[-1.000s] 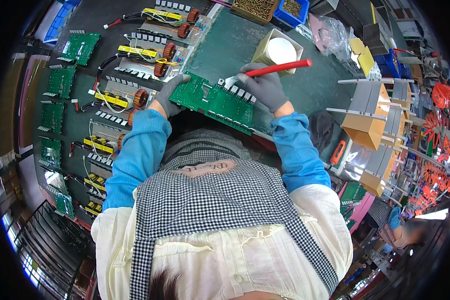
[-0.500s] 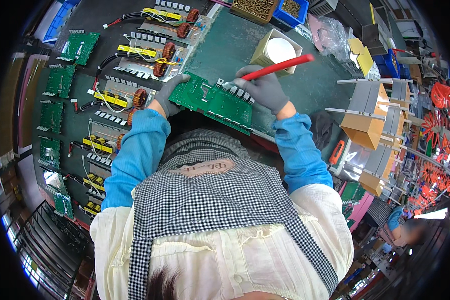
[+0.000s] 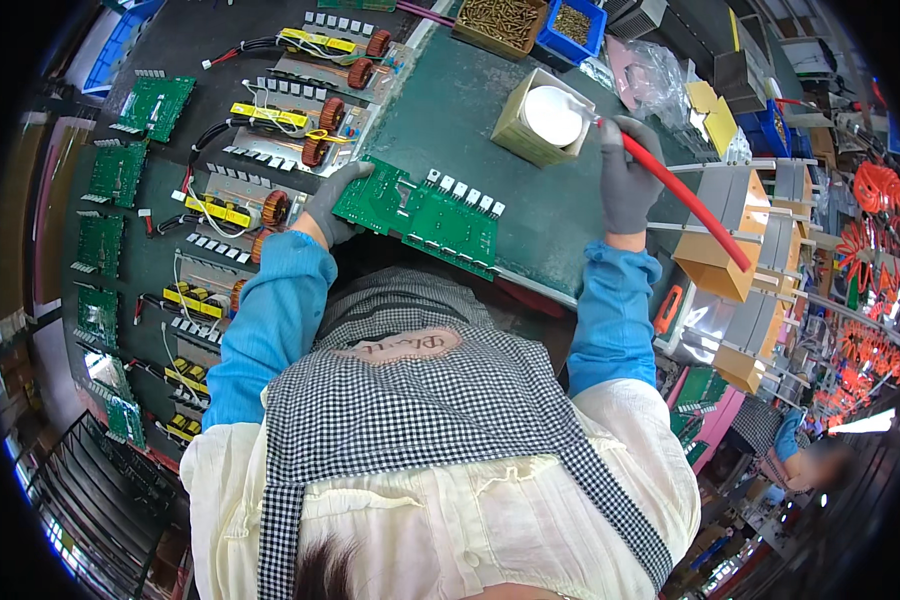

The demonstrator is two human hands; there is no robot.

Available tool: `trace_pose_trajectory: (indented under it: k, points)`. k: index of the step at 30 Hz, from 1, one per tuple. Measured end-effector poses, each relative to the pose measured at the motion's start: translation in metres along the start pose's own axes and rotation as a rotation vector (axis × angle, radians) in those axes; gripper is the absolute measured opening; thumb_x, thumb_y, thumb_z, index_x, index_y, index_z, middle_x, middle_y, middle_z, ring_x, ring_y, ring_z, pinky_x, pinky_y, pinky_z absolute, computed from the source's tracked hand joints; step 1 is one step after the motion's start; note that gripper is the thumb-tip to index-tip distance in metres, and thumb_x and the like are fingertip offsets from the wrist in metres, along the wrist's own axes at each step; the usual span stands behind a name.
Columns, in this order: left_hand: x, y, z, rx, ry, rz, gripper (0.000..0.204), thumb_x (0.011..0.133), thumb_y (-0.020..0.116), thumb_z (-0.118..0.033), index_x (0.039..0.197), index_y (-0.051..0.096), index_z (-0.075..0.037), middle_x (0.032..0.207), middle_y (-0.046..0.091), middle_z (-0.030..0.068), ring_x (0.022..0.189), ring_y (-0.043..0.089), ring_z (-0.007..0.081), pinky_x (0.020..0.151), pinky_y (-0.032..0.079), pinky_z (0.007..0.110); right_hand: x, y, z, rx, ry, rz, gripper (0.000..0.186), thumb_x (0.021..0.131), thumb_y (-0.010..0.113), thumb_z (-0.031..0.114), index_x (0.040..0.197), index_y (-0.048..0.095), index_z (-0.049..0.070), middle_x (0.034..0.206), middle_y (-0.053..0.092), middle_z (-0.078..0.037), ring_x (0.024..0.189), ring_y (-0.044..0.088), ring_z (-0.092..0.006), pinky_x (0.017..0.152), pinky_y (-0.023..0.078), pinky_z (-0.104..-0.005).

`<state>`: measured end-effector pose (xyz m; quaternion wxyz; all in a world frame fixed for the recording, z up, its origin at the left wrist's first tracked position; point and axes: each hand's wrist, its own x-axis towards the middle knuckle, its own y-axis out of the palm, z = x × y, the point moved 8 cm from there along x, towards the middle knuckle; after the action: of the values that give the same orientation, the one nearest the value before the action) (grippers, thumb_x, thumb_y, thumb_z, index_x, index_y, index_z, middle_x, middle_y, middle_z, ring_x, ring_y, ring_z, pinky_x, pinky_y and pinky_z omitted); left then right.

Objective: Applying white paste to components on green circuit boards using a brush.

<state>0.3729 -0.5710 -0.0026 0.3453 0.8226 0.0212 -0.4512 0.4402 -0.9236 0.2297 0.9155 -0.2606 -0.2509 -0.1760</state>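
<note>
A green circuit board, with a row of upright metal-tabbed components along its far edge, is tilted at the table's near edge. My left hand, in a grey glove, grips the board's left end. Farther right, my gloved right hand is closed around a long, thick red-handled brush. The brush's pale tip reaches over the round white tub, too small to make out clearly. That tub sits inside an open cardboard box.
Boards with copper coils and yellow transformers line the table's left, beside a column of green boards. Screws fill a box and a blue bin. Grey-and-tan blocks on rods and an orange-handled cutter lie right.
My right hand has moved away from the board's components, right to the white tub, swinging the brush's handle round toward me. My left hand keeps the board in nearly the same place.
</note>
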Motion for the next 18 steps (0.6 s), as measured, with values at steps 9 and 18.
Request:
trace_pose_trajectory:
  k: [9, 18]
  points:
    - [0.007, -0.006, 0.002, 0.016, -0.032, -0.043, 0.033, 0.091, 0.066, -0.028, 0.117, 0.062, -0.007, 0.107, 0.071, 0.0098, 0.094, 0.071, 0.0237, 0.085, 0.06, 0.039, 0.007, 0.049, -0.032, -0.41, -0.364, 0.253, 0.013, 0.081, 0.076, 0.022, 0.09, 0.074, 0.012, 0.09, 0.071, -0.006, 0.089, 0.065, -0.026, 0.083, 0.047, -0.0391]
    - [0.004, -0.003, 0.003, -0.011, -0.01, 0.021, 0.033, 0.092, 0.065, -0.026, 0.118, 0.061, -0.007, 0.111, 0.07, 0.0109, 0.095, 0.071, 0.0254, 0.086, 0.06, 0.039, 0.009, 0.023, -0.049, -0.196, -0.175, 0.109, 0.016, 0.081, 0.079, 0.018, 0.093, 0.076, 0.007, 0.086, 0.07, -0.008, 0.083, 0.065, -0.0242, 0.078, 0.05, -0.0369]
